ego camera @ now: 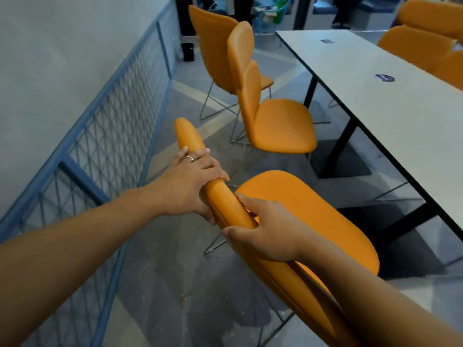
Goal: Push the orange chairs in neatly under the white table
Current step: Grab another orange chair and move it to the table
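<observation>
The nearest orange chair (308, 216) stands just below me, its seat pointing toward the white table (390, 78) on the right, apart from the table edge. My left hand (193, 184) grips the top of its backrest, a ring on one finger. My right hand (268, 234) grips the same backrest lower down. A second orange chair (280, 123) stands further ahead, also pulled out from the table. Behind it is a third orange chair (213, 43), turned at an angle. More orange chairs (421, 43) line the table's far side.
A blue wire-mesh railing (110, 121) runs along the left against a pale wall, leaving a narrow grey floor aisle. Black table legs with flat bases (338, 156) stand under the table. Two round blue stickers (384, 77) lie on the tabletop. Dark furniture stands at the far end.
</observation>
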`<action>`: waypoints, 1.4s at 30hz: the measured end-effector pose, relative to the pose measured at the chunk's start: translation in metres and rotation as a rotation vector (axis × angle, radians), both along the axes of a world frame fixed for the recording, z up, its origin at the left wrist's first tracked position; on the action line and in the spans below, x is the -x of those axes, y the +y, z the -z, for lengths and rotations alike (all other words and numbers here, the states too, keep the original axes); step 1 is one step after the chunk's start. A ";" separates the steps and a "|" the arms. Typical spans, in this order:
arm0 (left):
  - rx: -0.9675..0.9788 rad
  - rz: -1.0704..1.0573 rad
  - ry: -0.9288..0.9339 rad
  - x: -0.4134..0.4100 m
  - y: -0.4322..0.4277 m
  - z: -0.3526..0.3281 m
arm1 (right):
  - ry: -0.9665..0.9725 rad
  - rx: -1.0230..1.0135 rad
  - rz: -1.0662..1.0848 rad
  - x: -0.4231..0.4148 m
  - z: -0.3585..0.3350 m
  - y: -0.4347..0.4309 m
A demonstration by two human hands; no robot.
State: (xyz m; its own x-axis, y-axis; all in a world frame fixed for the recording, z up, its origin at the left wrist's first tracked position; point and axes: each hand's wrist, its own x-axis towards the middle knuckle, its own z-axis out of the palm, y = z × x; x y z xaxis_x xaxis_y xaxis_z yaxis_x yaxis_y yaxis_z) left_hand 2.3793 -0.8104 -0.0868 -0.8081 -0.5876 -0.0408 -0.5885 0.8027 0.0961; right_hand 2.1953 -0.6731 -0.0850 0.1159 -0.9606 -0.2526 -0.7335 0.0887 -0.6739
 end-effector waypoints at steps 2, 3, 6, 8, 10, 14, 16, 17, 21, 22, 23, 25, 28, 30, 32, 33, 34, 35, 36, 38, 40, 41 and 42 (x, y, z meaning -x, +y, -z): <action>0.013 0.037 0.010 0.000 -0.005 0.001 | -0.003 -0.014 0.013 0.000 -0.002 0.000; 0.028 0.063 0.010 0.000 -0.009 0.002 | -0.006 -0.014 0.023 0.000 -0.001 0.000; 0.080 0.113 -0.008 0.004 -0.016 0.002 | -0.025 -0.011 0.027 0.001 0.001 0.002; 0.119 0.142 -0.009 0.006 -0.019 0.003 | -0.052 -0.013 0.046 0.002 0.003 0.003; 0.153 0.168 -0.020 0.008 -0.021 0.004 | -0.052 -0.011 0.048 0.001 0.004 0.004; 0.181 0.212 -0.026 0.012 -0.027 0.003 | -0.026 0.003 0.088 -0.001 0.003 0.005; 0.202 0.244 -0.014 0.012 -0.030 0.003 | 0.002 0.004 0.111 -0.002 0.002 0.005; 0.203 0.257 0.007 0.011 -0.031 0.004 | 0.015 0.000 0.118 -0.003 0.002 0.005; 0.217 0.336 0.148 0.007 -0.038 0.012 | 0.009 -0.039 0.213 -0.010 -0.004 0.005; 0.227 0.346 0.170 0.006 -0.039 0.013 | 0.011 -0.061 0.242 -0.011 -0.006 0.006; 0.236 0.350 0.184 0.005 -0.040 0.015 | 0.016 -0.091 0.270 -0.013 -0.007 0.007; 0.258 0.363 0.212 0.005 -0.041 0.017 | 0.039 -0.136 0.338 -0.015 -0.007 0.010; 0.282 0.383 0.242 0.004 -0.045 0.019 | 0.125 -0.149 0.468 -0.022 -0.003 0.014; 0.293 0.385 0.260 0.004 -0.046 0.019 | 0.187 -0.140 0.518 -0.024 0.000 0.014; 0.288 0.392 0.268 0.004 -0.047 0.019 | 0.229 -0.140 0.556 -0.026 -0.001 0.014; 0.288 0.391 0.279 0.004 -0.047 0.019 | 0.250 -0.144 0.571 -0.027 -0.002 0.014; 0.289 0.388 0.290 0.005 -0.048 0.020 | 0.281 -0.149 0.582 -0.028 -0.003 0.015; 0.291 0.383 0.294 0.005 -0.047 0.020 | 0.321 -0.149 0.589 -0.029 -0.003 0.015; 0.292 0.380 0.296 0.005 -0.047 0.021 | 0.366 -0.135 0.596 -0.030 -0.002 0.017; 0.300 0.373 0.299 0.006 -0.047 0.022 | 0.467 -0.105 0.607 -0.034 0.000 0.022; 0.306 0.367 0.295 0.006 -0.046 0.023 | 0.569 -0.067 0.607 -0.038 0.001 0.029; 0.308 0.366 0.293 0.006 -0.046 0.023 | 0.618 -0.040 0.604 -0.041 0.002 0.032; 0.311 0.367 0.293 0.006 -0.045 0.023 | 0.657 -0.014 0.598 -0.043 0.003 0.035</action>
